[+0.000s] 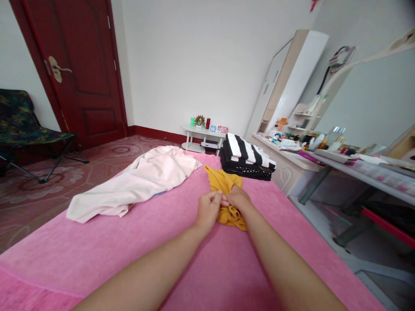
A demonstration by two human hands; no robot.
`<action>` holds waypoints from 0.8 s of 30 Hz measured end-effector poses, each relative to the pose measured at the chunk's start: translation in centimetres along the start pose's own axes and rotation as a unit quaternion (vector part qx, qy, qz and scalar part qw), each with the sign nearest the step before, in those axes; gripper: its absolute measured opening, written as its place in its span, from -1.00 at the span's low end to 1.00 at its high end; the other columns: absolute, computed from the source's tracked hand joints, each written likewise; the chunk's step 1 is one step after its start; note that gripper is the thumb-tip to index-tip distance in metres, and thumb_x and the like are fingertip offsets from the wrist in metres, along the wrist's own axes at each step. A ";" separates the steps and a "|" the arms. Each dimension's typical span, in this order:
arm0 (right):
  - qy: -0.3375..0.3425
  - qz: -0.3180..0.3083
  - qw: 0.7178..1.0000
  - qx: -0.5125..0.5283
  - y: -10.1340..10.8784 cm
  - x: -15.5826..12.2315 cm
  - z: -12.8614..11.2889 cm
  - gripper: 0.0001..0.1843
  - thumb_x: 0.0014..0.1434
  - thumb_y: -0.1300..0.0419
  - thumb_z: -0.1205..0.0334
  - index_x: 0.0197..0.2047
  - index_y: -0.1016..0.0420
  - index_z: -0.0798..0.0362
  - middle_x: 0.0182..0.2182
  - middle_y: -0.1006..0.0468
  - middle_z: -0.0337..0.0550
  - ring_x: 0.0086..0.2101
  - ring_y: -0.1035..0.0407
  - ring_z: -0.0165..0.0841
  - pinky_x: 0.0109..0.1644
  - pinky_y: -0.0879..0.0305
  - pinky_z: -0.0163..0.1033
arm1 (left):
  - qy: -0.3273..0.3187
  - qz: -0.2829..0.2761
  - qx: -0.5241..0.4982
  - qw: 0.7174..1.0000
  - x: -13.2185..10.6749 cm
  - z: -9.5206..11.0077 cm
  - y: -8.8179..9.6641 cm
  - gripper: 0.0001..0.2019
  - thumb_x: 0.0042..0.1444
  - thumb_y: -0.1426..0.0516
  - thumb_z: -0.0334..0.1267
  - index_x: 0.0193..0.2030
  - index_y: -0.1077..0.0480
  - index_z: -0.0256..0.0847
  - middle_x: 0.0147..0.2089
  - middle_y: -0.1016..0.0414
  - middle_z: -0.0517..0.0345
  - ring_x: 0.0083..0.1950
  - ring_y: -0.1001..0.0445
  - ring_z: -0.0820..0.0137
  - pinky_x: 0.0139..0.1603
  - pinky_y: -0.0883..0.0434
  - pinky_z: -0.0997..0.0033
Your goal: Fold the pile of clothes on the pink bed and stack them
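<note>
A mustard-yellow garment (pixel 221 180) lies bunched on the pink bed cover (pixel 136 246). Both my hands are closed on its near end. My left hand (pixel 208 208) pinches the yellow cloth with its fingers curled. Right beside it, touching, my right hand (pixel 237 197) grips the same cloth with its fingers tucked under. The part of the garment beneath my hands is hidden.
A pale pink garment (pixel 142 179) lies spread at the left of the bed. A folded stack with a black-and-white striped top (pixel 246 157) sits at the far end. A cluttered dresser (pixel 304 151) stands to the right, a low white table (pixel 204 136) beyond, a folding chair (pixel 26 129) and a red door (pixel 78 65) at left.
</note>
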State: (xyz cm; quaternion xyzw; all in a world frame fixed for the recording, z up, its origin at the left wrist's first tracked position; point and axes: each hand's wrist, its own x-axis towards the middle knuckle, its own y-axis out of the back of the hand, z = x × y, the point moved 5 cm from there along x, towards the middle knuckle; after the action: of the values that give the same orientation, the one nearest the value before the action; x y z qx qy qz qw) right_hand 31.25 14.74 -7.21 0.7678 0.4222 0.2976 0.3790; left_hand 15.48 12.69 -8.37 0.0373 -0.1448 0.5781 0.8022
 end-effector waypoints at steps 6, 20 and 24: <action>0.045 0.062 0.989 0.125 1.0 -2.6 1.9 -0.67 -0.21 -0.26 0.21 -0.26 -0.56 -0.02 -0.45 -0.61 -0.19 -0.40 -0.49 -0.22 -0.42 -0.34 -0.25 | 0.085 0.193 -0.140 0.967 3.2 -2.8 5.2 -0.66 -0.02 -0.10 0.01 -0.37 -0.38 -0.29 -0.50 -0.41 0.17 -0.52 -0.38 0.50 -0.49 -0.37 0.49; -0.033 0.153 0.972 -0.174 17.1 0.8 11.1 -0.49 -0.20 -0.30 0.04 -0.12 -0.52 0.01 -0.36 -0.60 0.00 -0.36 -0.46 -0.09 -0.42 -0.22 -0.17 | 0.021 0.060 0.082 0.995 4.5 -4.2 3.4 -0.64 0.16 0.03 -0.02 -0.35 -0.45 -0.23 -0.49 -0.48 0.18 -0.46 -0.41 0.41 -0.42 -0.28 0.47; -0.059 0.128 0.971 -0.192 15.4 2.7 13.5 -0.44 -0.18 -0.29 0.05 -0.05 -0.49 0.00 -0.33 -0.60 0.03 -0.34 -0.47 -0.09 -0.40 -0.21 -0.17 | 0.013 0.039 0.128 0.991 4.6 -4.1 3.2 -0.64 0.19 0.05 -0.04 -0.35 -0.45 -0.21 -0.50 -0.49 0.18 -0.45 -0.43 0.39 -0.38 -0.29 0.45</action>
State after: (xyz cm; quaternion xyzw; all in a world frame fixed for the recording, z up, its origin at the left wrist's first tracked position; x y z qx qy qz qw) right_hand 49.54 7.14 -1.23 0.7444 0.2322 0.3733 0.5025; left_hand 14.62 18.85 -11.39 0.1265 -0.0611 0.6228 0.7697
